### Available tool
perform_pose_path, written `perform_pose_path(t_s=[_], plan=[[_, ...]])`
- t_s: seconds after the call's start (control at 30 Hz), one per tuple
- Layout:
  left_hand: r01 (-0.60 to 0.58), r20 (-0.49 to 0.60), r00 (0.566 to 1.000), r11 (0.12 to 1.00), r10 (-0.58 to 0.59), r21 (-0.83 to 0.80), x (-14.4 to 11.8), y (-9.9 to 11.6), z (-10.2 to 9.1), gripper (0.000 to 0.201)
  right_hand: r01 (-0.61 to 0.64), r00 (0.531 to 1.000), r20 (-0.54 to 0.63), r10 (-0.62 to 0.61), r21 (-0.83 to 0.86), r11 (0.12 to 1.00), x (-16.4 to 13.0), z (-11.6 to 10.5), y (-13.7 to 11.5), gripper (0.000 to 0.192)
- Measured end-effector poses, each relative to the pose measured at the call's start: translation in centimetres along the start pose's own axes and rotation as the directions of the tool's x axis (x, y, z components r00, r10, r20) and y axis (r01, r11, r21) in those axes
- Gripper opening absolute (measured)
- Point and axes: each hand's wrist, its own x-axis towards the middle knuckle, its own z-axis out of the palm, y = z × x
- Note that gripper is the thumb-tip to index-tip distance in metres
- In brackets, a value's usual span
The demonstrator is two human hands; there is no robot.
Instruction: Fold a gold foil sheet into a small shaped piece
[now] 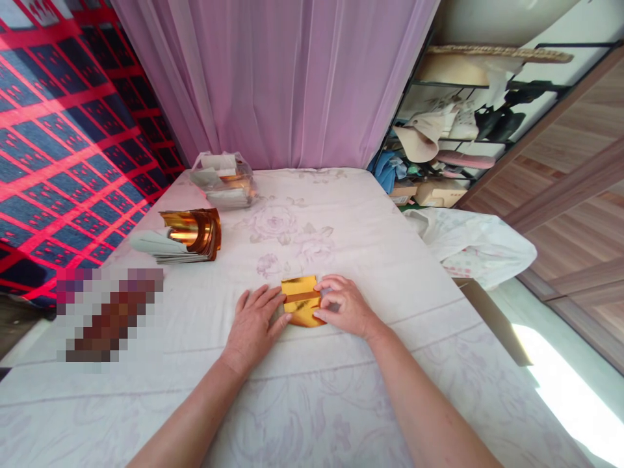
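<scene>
Forearms [195, 413] foremost; creased gold sheet [300, 305] between hands [252, 325], touching both.

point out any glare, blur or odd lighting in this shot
Head view: sunlight whites out part of the floor at right; head view: the gold paper shines with bright and dark reflections; head view: a pixelated patch masks detail at left; head view: left hand and right hand show no obvious motion blur.

Foil sheet [301, 303] on table [361, 227], btwn L hand [256, 322] & R hand [347, 305]; foil stack [202, 240] nr L edge; bag [225, 183] behind it, far-L corner; curtain [292, 84] behind far edge
</scene>
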Motion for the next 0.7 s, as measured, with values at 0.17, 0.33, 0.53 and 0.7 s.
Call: perform_pose_path(t_s=[0.17,0.33,0.53,0.7], plan=[[-0.011,-0.018,1.0,1.0,0.011,-0.005,-0.1,0.0,0.1,0.044,-0.058,0.99,-0.131,0.056,-0.011,0.998,0.1,0.1,0.0,0.011],[-0.023,-0.03,0.999,1.0,0.023,0.0,-0.2,0.0,0.2,0.044,-0.183,0.974,-0.161,0.157,-0.161,0.97,0.1,0.9,0.3,0.033],[-0.031,-0.028,0.999,0.999,0.032,0.038,-0.2,0.2,0.2,0.046,-0.216,0.975,-0.077,0.207,-0.152,0.964,0.2,0.7,0.1,0.026],[-0.048,-0.051,0.997,0.996,0.051,0.071,-0.3,0.2,0.3,0.044,-0.268,0.962,-0.089,0.26,-0.104,0.958,0.6,0.8,0.2,0.025]])
